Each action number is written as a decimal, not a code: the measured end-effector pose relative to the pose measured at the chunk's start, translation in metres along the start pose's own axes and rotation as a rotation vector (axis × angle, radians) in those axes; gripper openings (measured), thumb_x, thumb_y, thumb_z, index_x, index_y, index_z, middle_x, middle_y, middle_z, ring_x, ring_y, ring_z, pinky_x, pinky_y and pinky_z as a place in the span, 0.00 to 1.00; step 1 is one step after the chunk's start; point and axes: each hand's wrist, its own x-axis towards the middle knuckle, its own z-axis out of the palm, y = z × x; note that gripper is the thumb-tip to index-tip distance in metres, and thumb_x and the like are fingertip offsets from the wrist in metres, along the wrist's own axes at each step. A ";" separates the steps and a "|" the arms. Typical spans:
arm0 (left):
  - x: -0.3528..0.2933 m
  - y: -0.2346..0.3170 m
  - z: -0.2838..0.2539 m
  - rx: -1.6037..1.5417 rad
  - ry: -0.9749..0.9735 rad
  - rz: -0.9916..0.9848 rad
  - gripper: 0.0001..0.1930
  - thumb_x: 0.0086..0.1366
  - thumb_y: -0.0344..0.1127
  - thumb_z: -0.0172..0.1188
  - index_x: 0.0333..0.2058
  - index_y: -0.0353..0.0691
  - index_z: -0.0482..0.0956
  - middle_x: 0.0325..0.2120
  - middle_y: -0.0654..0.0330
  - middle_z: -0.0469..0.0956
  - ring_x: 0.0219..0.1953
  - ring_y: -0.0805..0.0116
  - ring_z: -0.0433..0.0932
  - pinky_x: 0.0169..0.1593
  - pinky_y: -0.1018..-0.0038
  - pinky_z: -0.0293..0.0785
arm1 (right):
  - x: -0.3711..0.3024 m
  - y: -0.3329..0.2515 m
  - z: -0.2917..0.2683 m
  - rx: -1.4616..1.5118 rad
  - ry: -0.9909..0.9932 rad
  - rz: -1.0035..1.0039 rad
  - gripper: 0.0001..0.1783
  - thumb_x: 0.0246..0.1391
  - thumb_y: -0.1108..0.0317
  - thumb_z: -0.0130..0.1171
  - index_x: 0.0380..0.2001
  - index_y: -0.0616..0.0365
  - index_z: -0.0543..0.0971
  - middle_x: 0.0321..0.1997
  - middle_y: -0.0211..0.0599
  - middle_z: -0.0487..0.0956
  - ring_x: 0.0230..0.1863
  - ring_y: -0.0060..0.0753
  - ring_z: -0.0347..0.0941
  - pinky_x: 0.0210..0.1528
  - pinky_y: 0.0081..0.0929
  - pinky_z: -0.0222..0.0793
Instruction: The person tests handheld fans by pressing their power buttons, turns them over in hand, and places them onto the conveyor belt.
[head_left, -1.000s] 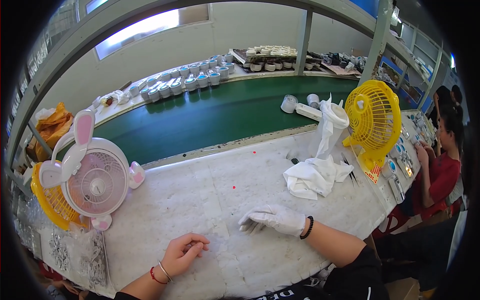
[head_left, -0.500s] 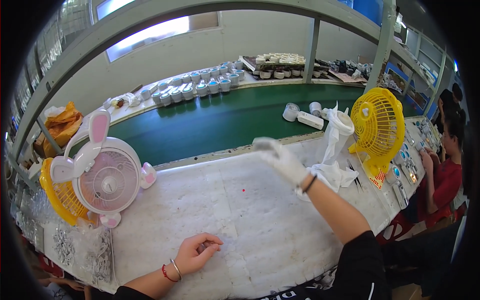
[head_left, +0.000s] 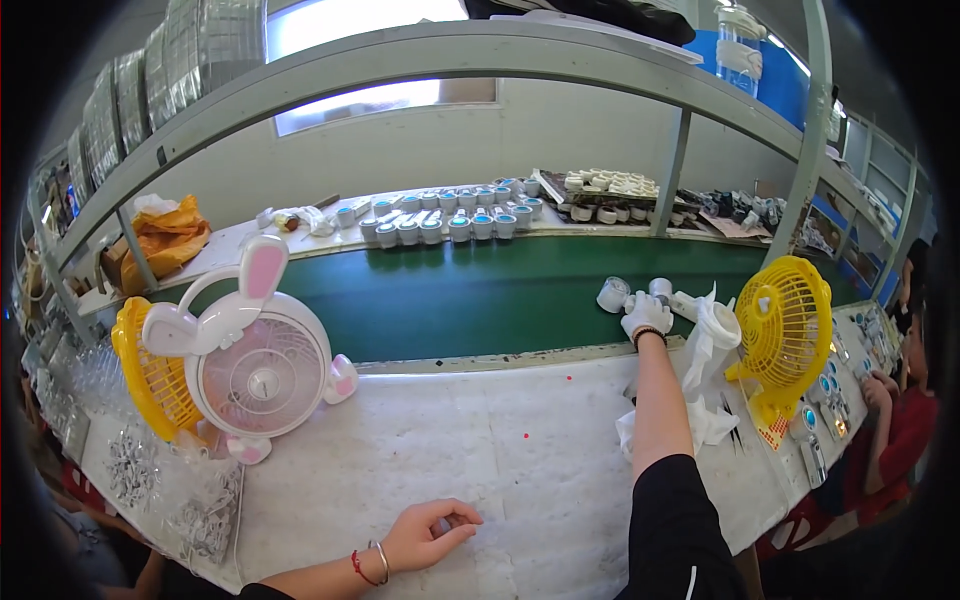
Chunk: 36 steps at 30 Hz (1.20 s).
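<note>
My right hand (head_left: 648, 316), in a white glove, reaches onto the green belt and curls down over a white oblong piece that it mostly hides. A clear-walled round part (head_left: 613, 294) is just left of those fingers. Beyond them is a small white cylinder (head_left: 660, 288). My bare left hand (head_left: 432, 533) rests on the white tabletop (head_left: 420, 440) near the front, loosely curled with the thumb apart and nothing visible in it. Beside my right forearm, a white cloth (head_left: 712, 340) drapes over an upright object.
A white-and-pink rabbit-shaped fan (head_left: 262, 380) stands at left before a yellow fan (head_left: 150, 370). Another yellow fan (head_left: 785, 330) is at right, near tweezers (head_left: 735, 420). Several white-and-blue cups (head_left: 460, 226) line the far ledge. Bagged small parts (head_left: 190, 490) lie front left. A person (head_left: 895, 430) sits at right.
My right hand has moved forward and right from above the tabletop onto the parts on the belt. The view has shifted, and my left hand stays resting on the table.
</note>
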 end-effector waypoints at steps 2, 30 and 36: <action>0.003 0.004 0.000 0.021 -0.014 0.006 0.07 0.58 0.34 0.57 0.36 0.43 0.78 0.24 0.69 0.75 0.19 0.85 0.63 0.24 0.85 0.61 | 0.005 -0.004 0.001 -0.038 0.028 -0.032 0.11 0.49 0.60 0.51 0.35 0.51 0.73 0.40 0.37 0.75 0.47 0.42 0.69 0.50 0.38 0.61; 0.017 0.024 0.050 -0.286 -0.231 0.045 0.33 0.58 0.37 0.60 0.57 0.36 0.54 0.39 0.60 0.72 0.36 0.75 0.72 0.38 0.79 0.69 | -0.297 -0.054 -0.161 1.984 -0.997 0.364 0.27 0.47 0.70 0.62 0.51 0.55 0.65 0.44 0.30 0.72 0.45 0.24 0.70 0.47 0.23 0.68; 0.018 0.029 0.041 -0.242 -0.293 -0.076 0.32 0.57 0.38 0.61 0.56 0.36 0.56 0.39 0.57 0.73 0.38 0.71 0.72 0.40 0.75 0.69 | -0.288 -0.048 -0.152 1.706 -0.660 -0.093 0.32 0.47 0.68 0.62 0.55 0.56 0.63 0.44 0.30 0.72 0.45 0.21 0.68 0.50 0.21 0.64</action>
